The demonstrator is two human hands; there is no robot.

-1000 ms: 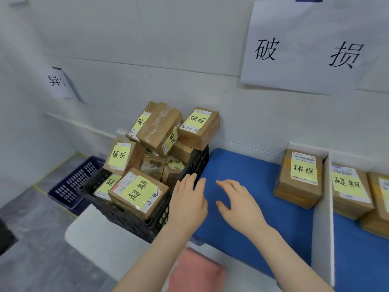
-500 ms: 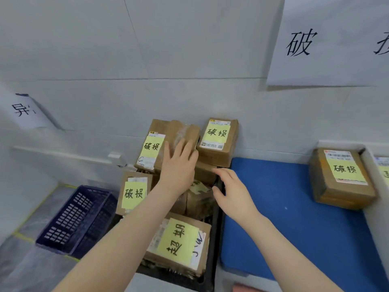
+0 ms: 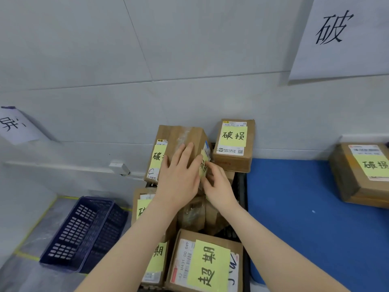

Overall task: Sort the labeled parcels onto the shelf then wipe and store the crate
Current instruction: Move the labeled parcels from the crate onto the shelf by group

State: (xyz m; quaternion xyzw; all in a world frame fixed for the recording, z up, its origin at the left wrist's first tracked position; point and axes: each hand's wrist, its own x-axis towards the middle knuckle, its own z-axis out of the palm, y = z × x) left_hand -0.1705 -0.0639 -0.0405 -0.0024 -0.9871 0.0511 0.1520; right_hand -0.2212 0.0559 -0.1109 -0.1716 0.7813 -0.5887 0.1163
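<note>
A black crate [image 3: 242, 199] is piled with brown cardboard parcels bearing yellow labels. My left hand [image 3: 179, 178] lies with straight fingers on the top face of a taped parcel [image 3: 185, 138] at the top of the pile. My right hand [image 3: 219, 184] holds that parcel's right side, fingers curled at its yellow label. A parcel [image 3: 233, 144] labelled 破损 stands just right of it. A parcel [image 3: 208, 264] labelled 超期 lies at the near end of the crate. On the blue shelf mat [image 3: 299, 207] a 破损 parcel [image 3: 362, 171] lies at the right.
A dark blue basket [image 3: 84, 232] sits on the floor at the left. White wall behind carries paper signs: one sign [image 3: 341, 34] upper right, another sign [image 3: 14, 125] at far left. A white rail [image 3: 63, 167] runs along the wall.
The view has moved closer to the crate. My left hand slid further onto the taped parcel, and my right hand moved up from the crate edge to the parcel's right side.
</note>
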